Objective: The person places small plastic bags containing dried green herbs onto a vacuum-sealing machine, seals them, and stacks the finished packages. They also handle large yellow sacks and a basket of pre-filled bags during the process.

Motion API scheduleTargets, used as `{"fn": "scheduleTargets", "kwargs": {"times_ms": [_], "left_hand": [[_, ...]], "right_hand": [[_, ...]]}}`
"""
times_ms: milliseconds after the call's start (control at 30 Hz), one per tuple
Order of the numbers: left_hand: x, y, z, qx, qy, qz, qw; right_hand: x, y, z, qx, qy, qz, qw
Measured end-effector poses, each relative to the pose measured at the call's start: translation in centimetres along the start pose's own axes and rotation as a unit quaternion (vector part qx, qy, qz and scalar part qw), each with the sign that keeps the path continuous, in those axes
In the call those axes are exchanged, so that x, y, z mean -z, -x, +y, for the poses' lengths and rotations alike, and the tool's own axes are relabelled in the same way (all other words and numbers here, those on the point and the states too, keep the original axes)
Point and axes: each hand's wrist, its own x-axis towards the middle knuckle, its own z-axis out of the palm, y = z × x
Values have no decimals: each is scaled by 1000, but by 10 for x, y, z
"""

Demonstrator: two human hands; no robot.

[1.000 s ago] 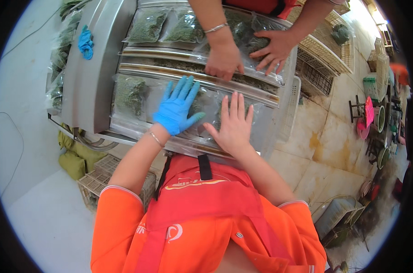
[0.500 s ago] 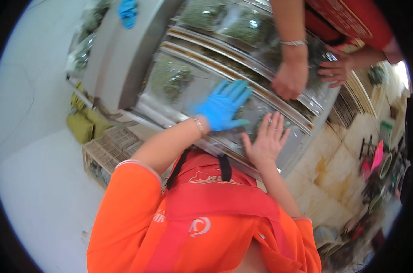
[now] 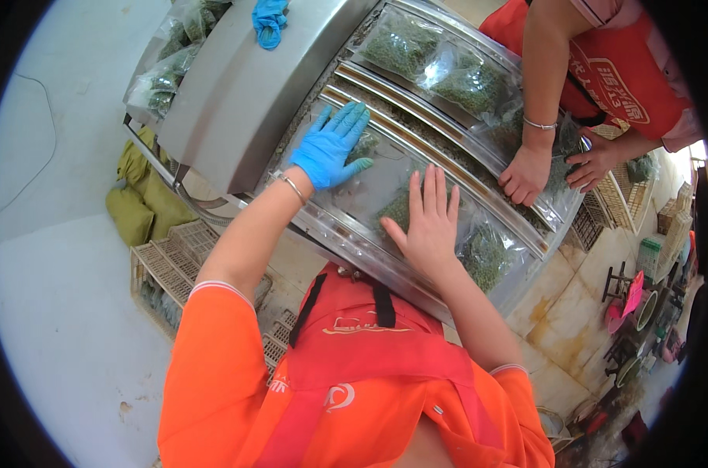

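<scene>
- Clear plastic bags of crumbly-looking green plant matter lie in two rows on a grey metal surface; three show in the near row, at least three in the far row, their film glossy and wrinkled.
- One left hand, in a thin blue glove, lies palm down at the near row, partly over its leftmost bag; its fingers are straight and close together, thumb spread wide, gripping nothing.
- One bare right hand lies palm down, partly covering the middle bag; its fingers are extended and slightly parted, with nothing gripped.
- Two long, straight metal rails with brown strips run between the rows, greenish scraps scattered in the gap.
- Two bare hands of a co-worker are at the far row's right end, one curled, the other on a bag; their grip cannot be told.
- One smooth, rounded silver metal housing stands left of the rows, bearing one crumpled blue glove; more filled bags are heaped beyond it, too overlapped to count.
- Olive-green, soft, bulging sacks and beige lattice plastic crates sit below, at left.
</scene>
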Motion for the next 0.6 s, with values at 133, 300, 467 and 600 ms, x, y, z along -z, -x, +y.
{"fn": "scheduleTargets", "kwargs": {"times_ms": [133,300,467,600], "left_hand": [[-12,-2,-3,9,20,19,1000],[-18,1,-7,14,41,34,998],[-21,1,-12,4,29,50,998],[11,9,-29,17,122,115,986]], "right_hand": [[-18,-5,-1,-21,24,-15,999],[-24,-2,-3,-17,39,-11,999],[-25,-6,-7,-9,62,-15,998],[-3,-19,-31,-2,42,-3,999]]}}
